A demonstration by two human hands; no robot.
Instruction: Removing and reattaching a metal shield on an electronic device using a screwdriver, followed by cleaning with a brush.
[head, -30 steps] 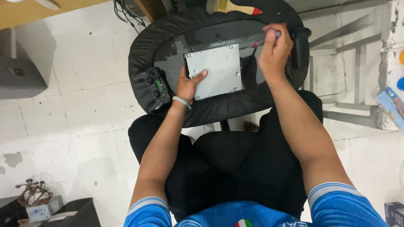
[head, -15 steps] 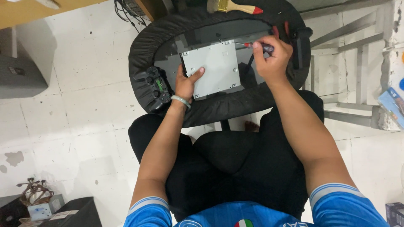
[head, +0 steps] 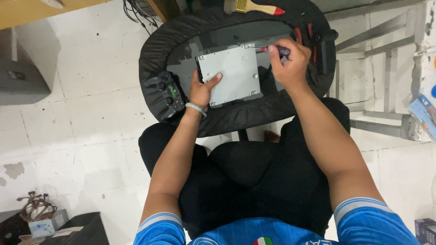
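Since a moment ago my right hand (head: pixel 290 63) has slid off the far corner and now brings the screwdriver (head: pixel 272 49) down to the plate's top right.

My fingers are clamped around its dark handle, the red shaft pointing toward nine o'clock, tip at the upper right corner of the grey metal plate (head: pixel 229 74). My left hand (head: pixel 203 90) grips the plate's lower left edge, thumb lying across its face. Plate rests in the middle of the black padded surface (head: pixel 154 50). Game controller (head: pixel 169 94) lies at eight o'clock, paintbrush (head: pixel 254 6) at twelve.
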